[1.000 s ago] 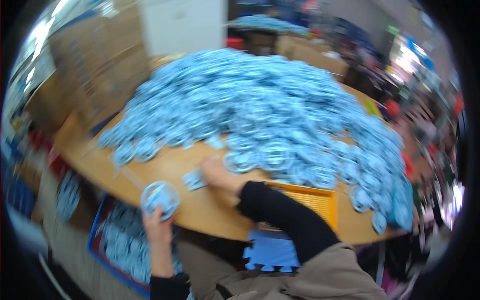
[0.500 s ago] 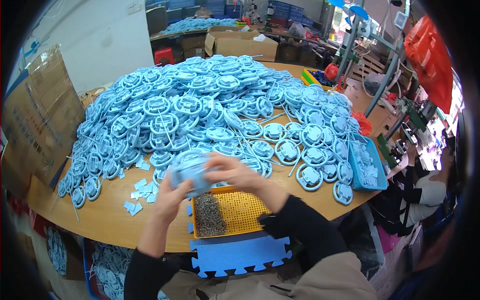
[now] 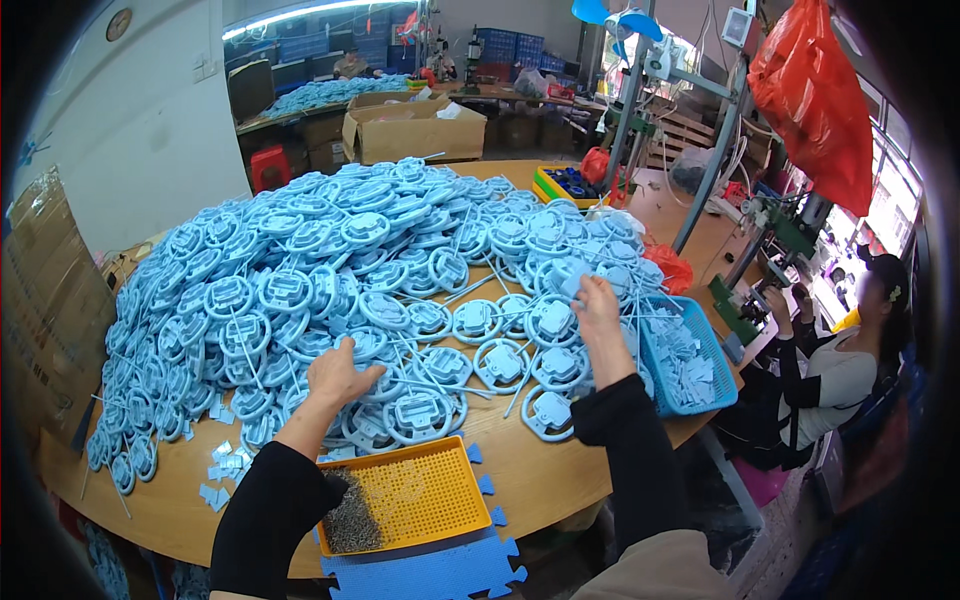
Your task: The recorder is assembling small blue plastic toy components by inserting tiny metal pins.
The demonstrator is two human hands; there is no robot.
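A large heap of light blue plastic steering-wheel-shaped pieces (image 3: 365, 228), many with thin stems, covers the wooden table. My left hand (image 3: 338, 376) reaches over the heap's near side, thumb spread away from the fingers, with nothing visibly held. At the heap's right side, my right hand (image 3: 600, 318) has its fingers closed at the edge of a light blue wheel-shaped piece (image 3: 568, 277); its fingertips are partly hidden. Between my forearms sits a yellow perforated tray (image 3: 425, 495), with a pile of small metal screws (image 3: 352, 518) at its left end.
A blue basket (image 3: 718, 345) of small flat light blue parts stands at the right table edge. Loose flat parts (image 3: 228, 462) lie left of the tray. Blue foam mat (image 3: 430, 572) lies below it. A cardboard sheet (image 3: 50, 300) stands left; a co-worker (image 3: 840, 370) sits right.
My hands have separated from the piece they held together before me. The left went onto the heap, the right out to its right side. The view has shifted, showing more of the room.
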